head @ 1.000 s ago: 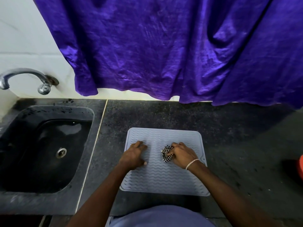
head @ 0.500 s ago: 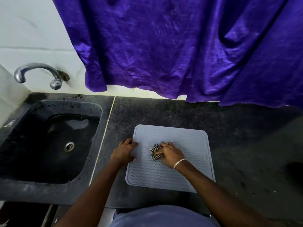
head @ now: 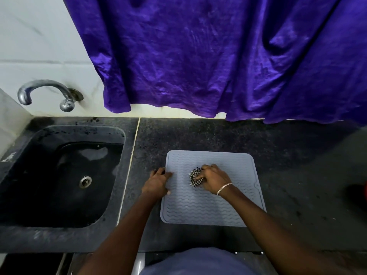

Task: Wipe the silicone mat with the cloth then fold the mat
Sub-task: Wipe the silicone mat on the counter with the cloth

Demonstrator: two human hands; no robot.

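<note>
A pale grey silicone mat (head: 214, 207) with a wavy raised pattern lies flat on the dark stone counter (head: 198, 135). My right hand (head: 215, 179) presses a bunched black-and-white checked cloth (head: 195, 176) onto the middle of the mat; a thin bracelet circles that wrist. My left hand (head: 157, 182) lies on the mat's left edge, fingers curled over the edge onto the counter, pinning it down.
A black sink (head: 59, 179) with a drain lies left of the mat, a chrome tap (head: 47, 94) above it on the white tiled wall. A purple curtain (head: 218, 56) hangs behind the counter. Something red (head: 365, 193) shows at the far right edge.
My left hand slid from the mat's surface out to its left edge. The cloth stayed near the middle of the mat under my right hand. The camera view shifted, so everything sits further right.
</note>
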